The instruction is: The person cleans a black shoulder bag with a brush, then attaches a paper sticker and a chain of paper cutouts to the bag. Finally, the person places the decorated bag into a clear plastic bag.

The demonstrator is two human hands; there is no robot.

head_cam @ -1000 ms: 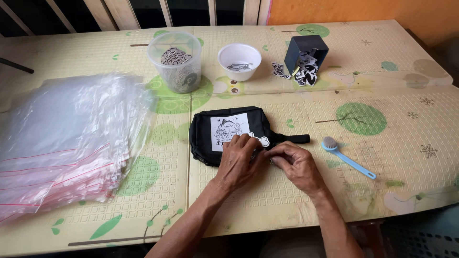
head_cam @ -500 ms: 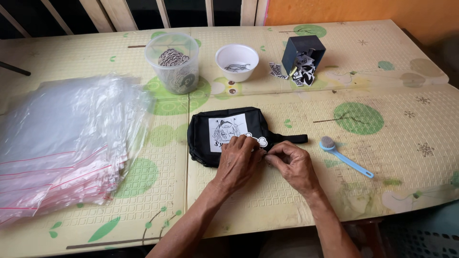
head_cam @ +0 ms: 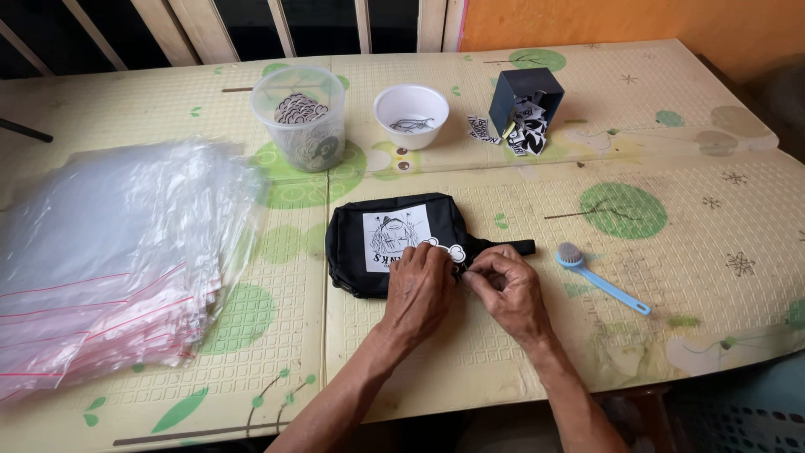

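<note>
Little moved since earlier: both hands stay at pouch (head_cam: 394, 243), desk (head_cam: 688, 151) centre. Left hand (head_cam: 419, 289) presses pouch edge; right hand (head_cam: 503, 285) pinches white charm (head_cam: 453, 250) at 3 o'clock end. Pouch likely soft, light; grip by fabric edge. Brush (head_cam: 599, 277) further toward 3.

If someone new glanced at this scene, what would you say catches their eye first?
Probably the two hands meeting at mid-table: the left hand rests on a small black pouch with a white printed patch, while the right hand pinches something small at its edge. Next, the big stack of clear plastic bags at the left.
</note>
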